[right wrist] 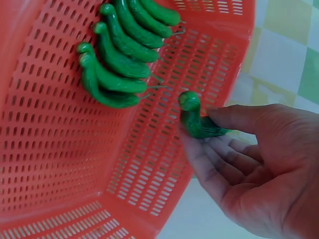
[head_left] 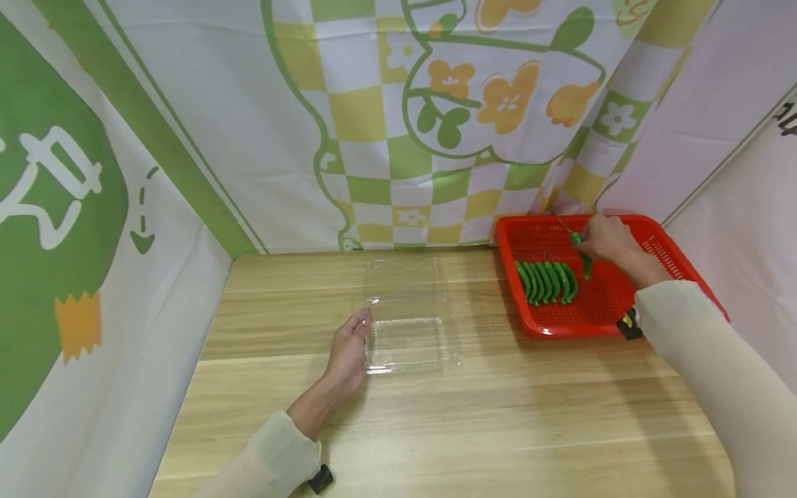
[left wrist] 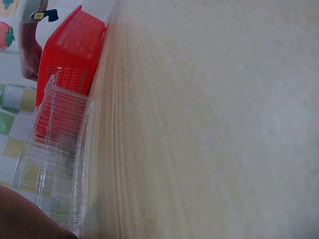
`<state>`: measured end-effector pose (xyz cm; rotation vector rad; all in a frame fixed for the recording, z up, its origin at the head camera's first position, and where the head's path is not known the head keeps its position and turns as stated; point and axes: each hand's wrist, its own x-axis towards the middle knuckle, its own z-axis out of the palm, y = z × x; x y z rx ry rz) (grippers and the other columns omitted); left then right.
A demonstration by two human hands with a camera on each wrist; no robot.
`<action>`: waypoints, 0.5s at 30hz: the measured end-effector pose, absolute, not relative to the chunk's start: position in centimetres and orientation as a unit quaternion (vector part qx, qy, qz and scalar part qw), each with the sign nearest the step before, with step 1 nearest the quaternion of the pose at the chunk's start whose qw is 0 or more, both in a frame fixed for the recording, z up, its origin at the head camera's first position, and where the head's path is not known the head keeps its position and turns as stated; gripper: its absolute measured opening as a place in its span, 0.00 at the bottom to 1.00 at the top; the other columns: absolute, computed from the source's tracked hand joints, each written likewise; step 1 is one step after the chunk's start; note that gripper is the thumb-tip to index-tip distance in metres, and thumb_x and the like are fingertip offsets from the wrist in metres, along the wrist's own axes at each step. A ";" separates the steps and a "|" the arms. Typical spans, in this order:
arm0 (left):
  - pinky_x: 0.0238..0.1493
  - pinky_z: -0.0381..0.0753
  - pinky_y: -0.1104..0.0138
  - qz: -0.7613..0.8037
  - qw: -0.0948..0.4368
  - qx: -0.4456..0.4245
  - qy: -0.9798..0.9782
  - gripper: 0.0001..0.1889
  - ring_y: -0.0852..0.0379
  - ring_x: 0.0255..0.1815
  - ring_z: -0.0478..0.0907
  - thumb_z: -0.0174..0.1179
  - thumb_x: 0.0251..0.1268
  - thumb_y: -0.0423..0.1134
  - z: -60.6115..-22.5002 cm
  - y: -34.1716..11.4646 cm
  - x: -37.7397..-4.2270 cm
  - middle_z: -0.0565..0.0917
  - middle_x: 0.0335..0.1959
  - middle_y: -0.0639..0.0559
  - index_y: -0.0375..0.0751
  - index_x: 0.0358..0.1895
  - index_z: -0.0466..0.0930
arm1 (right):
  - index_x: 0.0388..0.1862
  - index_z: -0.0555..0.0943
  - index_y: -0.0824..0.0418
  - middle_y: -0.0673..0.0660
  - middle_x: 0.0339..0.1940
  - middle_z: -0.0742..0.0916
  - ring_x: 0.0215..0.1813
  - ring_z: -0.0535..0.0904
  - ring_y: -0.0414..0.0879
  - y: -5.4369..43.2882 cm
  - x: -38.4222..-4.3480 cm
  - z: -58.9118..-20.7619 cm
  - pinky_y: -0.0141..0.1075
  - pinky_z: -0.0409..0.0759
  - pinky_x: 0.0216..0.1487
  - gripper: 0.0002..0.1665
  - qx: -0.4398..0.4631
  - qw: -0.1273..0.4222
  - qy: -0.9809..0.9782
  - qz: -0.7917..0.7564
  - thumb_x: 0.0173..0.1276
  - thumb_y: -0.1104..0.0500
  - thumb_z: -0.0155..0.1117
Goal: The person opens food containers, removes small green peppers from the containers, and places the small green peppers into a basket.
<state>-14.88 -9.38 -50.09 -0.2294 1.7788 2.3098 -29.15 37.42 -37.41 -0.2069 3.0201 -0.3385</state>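
In the head view, my right hand [head_left: 613,242] is over the red basket [head_left: 537,330], pinching one green chili pepper [head_left: 586,263] between thumb and fingers. The right wrist view shows that curved, glossy pepper [right wrist: 194,119] held apart from the others. A row of several green chili peppers [head_left: 546,282] lies along the basket's left side, thin stems toward the back. On the table, my left hand [head_left: 349,349] holds the left edge of a clear plastic clamshell box [head_left: 407,346]. The box stands unfolded, with its other half behind; its inside shows only table through it.
The wooden table [head_left: 473,429] carries both box and basket, the basket at the back right. A printed curtain [head_left: 398,138] hangs behind the table's far edge, with white and green cloth walls at either side. Small dark devices are strapped at both wrists.
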 end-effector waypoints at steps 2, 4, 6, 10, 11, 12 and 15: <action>0.87 0.34 0.45 0.785 0.107 -0.078 0.605 0.29 0.36 0.88 0.39 0.40 0.85 0.32 -50.2 -9.4 -14.8 0.49 0.88 0.38 0.29 0.83 0.50 | 0.12 0.78 0.59 0.48 0.11 0.80 0.23 0.76 0.50 37.5 -29.1 -37.5 0.46 0.76 0.27 0.22 -0.059 0.069 0.990 -0.106 0.66 0.58 0.68; 0.87 0.34 0.45 0.787 0.106 -0.076 0.603 0.29 0.36 0.88 0.39 0.39 0.85 0.31 -50.3 -9.4 -14.8 0.48 0.88 0.38 0.28 0.83 0.49 | 0.12 0.78 0.60 0.50 0.11 0.81 0.25 0.79 0.52 37.6 -29.1 -37.7 0.52 0.81 0.32 0.22 -0.055 0.083 0.990 -0.099 0.67 0.59 0.67; 0.87 0.34 0.45 0.789 0.106 -0.075 0.601 0.29 0.36 0.88 0.38 0.39 0.85 0.31 -50.4 -9.4 -14.8 0.48 0.88 0.37 0.28 0.83 0.49 | 0.13 0.78 0.61 0.51 0.12 0.82 0.25 0.81 0.53 37.7 -29.1 -37.8 0.56 0.83 0.35 0.21 -0.050 0.091 0.990 -0.096 0.67 0.60 0.67; 0.87 0.33 0.45 0.790 0.104 -0.078 0.599 0.29 0.37 0.88 0.37 0.40 0.85 0.31 -50.5 -9.3 -14.9 0.48 0.88 0.38 0.28 0.83 0.50 | 0.17 0.78 0.64 0.55 0.14 0.83 0.26 0.81 0.54 37.8 -29.0 -38.2 0.56 0.84 0.37 0.16 -0.042 0.112 0.989 -0.090 0.65 0.63 0.65; 0.87 0.33 0.45 0.790 0.103 -0.080 0.598 0.29 0.37 0.88 0.37 0.40 0.85 0.31 -50.5 -9.3 -14.9 0.48 0.88 0.38 0.28 0.83 0.50 | 0.18 0.78 0.65 0.56 0.15 0.84 0.26 0.81 0.54 37.9 -28.9 -38.3 0.55 0.84 0.37 0.15 -0.042 0.119 0.988 -0.087 0.65 0.63 0.65; 0.87 0.34 0.45 0.791 0.102 -0.080 0.599 0.29 0.37 0.88 0.37 0.40 0.85 0.31 -50.5 -9.3 -14.9 0.49 0.88 0.38 0.28 0.83 0.50 | 0.19 0.78 0.65 0.56 0.16 0.84 0.26 0.81 0.54 37.9 -28.8 -38.4 0.55 0.85 0.38 0.14 -0.039 0.126 0.988 -0.084 0.64 0.64 0.65; 0.87 0.33 0.45 0.790 0.102 -0.080 0.599 0.29 0.36 0.88 0.36 0.40 0.86 0.31 -50.6 -9.3 -14.8 0.49 0.88 0.37 0.27 0.83 0.51 | 0.20 0.76 0.64 0.58 0.18 0.84 0.25 0.82 0.52 38.1 -28.7 -38.9 0.53 0.86 0.36 0.13 -0.030 0.145 0.986 -0.081 0.63 0.65 0.67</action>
